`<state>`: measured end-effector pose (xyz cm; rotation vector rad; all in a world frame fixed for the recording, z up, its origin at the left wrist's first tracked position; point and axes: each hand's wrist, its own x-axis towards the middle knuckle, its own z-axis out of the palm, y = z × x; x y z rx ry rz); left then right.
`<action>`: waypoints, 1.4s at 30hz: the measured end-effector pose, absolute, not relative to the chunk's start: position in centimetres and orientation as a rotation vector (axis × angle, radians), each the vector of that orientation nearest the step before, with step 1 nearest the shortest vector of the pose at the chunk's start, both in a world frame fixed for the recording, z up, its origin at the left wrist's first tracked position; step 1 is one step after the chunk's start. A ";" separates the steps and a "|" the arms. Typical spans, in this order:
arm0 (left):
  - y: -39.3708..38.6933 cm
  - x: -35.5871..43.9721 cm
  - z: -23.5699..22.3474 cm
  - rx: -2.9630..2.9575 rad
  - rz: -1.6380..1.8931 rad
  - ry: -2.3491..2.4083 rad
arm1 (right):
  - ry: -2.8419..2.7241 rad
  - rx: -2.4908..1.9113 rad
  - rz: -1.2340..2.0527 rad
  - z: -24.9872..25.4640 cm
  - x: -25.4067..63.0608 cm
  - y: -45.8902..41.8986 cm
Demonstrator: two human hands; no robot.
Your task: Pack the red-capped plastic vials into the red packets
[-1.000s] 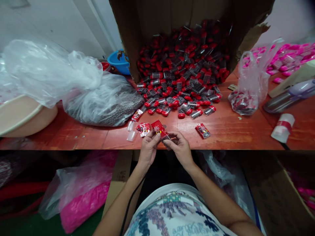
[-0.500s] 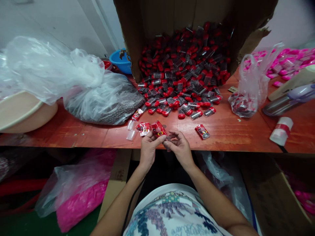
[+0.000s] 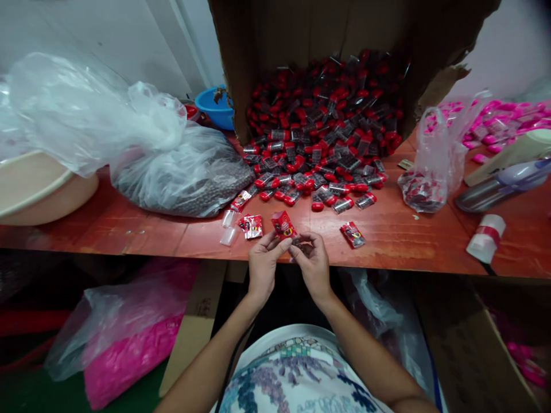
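My left hand [image 3: 263, 265] pinches a small red printed packet [image 3: 283, 224] at the front edge of the red wooden table [image 3: 400, 236]. My right hand [image 3: 313, 263] meets it from the right, fingers closed on a small dark item at the packet's lower end; what that item is I cannot tell. Two more red packets lie on the table, one [image 3: 253, 226] left of my hands, the other [image 3: 353, 234] to the right. Behind them a heap of red-capped clear tubes [image 3: 321, 149] spills from a tipped cardboard box [image 3: 267, 40].
A clear bag of dark beads [image 3: 189, 178] lies left, beside a beige basin [image 3: 38, 195]. A small plastic bag [image 3: 430, 172], a tape roll [image 3: 485, 237], a handheld device [image 3: 499, 186] and pink items [image 3: 499, 120] sit right. Under the table are a bag of pink goods [image 3: 124, 350] and cartons.
The packet in my hands has tipped more upright and my fingers have shifted on it. My head has drifted, so the whole scene sits slightly lower and to the right.
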<state>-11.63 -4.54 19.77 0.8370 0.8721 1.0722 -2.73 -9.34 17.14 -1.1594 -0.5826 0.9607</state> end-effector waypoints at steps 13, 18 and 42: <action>-3.1 -13.0 20.7 0.821 0.959 0.837 | -0.547 -1.034 1.238 17.6 -2.0 -9.5; -3.2 -13.2 20.6 0.905 0.992 0.869 | -0.583 -1.060 1.191 17.3 -2.8 -9.8; -3.2 -13.5 20.2 0.802 1.036 0.867 | -0.839 -1.171 1.038 17.8 -1.7 -10.4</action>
